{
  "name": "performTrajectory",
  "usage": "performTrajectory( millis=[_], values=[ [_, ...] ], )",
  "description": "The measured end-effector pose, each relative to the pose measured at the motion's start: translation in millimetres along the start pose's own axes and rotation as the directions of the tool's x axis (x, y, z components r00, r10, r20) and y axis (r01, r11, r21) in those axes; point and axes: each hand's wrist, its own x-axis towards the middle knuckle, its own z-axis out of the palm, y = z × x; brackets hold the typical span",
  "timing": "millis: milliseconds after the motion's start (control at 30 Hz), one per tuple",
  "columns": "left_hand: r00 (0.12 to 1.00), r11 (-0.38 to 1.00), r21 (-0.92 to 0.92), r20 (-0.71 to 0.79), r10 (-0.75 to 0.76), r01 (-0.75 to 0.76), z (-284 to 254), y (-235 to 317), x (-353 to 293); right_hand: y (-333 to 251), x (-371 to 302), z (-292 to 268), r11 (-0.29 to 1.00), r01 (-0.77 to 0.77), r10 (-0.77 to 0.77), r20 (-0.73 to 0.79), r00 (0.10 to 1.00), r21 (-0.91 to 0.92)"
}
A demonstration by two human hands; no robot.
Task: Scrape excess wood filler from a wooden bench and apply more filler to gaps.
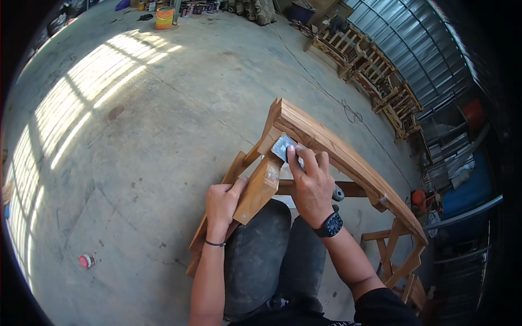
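A putty knife (282, 147) is in my right hand (313, 187), its grey square blade lying against the wood where a short arm meets a long curved rail. Its dark handle end shows past my palm. My fingers are closed round it, the index finger pressing near the blade. My left hand (222, 205) grips the side of the thick wooden arm (258, 190), thumb along its edge; the other fingertips are hidden. Both parts belong to a wooden furniture frame (337, 146) that stands tilted over my knees. Pale smears mark the end of the arm.
Slatted wooden frames (375, 76) line the right side by a corrugated metal wall (405, 38). A cable (348, 108) runs across the concrete floor. A yellow-orange bucket (164, 18) stands far off; a small red-lidded jar (87, 261) sits at left. Another wooden frame (397, 250) is at my right.
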Motion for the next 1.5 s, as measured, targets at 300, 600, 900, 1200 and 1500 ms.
performTrajectory(
  millis=[300, 600, 900, 1200, 1500],
  values=[
    [0.996, 0.956, -0.279, 0.028, -0.084, 0.088, 12, -14, 13, -5, 20, -24, 0.992, 0.108, -0.082, 0.341, 0.936, -0.058],
    [0.992, 0.990, -0.067, 0.005, 0.129, -0.128, 12, -26, 21, 29, 9, -27, 0.932, -0.050, 0.057, -0.009, 0.998, 0.359],
    [0.981, 0.979, -0.071, 0.001, 0.192, -0.192, 12, -29, 22, 15, 4, -3, 0.957, -0.012, 0.013, -0.002, 1.000, 0.290],
    [0.959, 0.946, 0.183, 0.144, 0.244, -0.268, 7, -51, 33, 16, 2, 7, 0.983, 0.018, 0.007, -0.135, 0.991, 0.181],
    [0.988, 0.950, -0.312, 0.148, 0.037, 0.011, 12, -35, 32, 1, 0, -18, 0.996, 0.082, -0.086, 0.188, 0.978, 0.029]
  ],
)
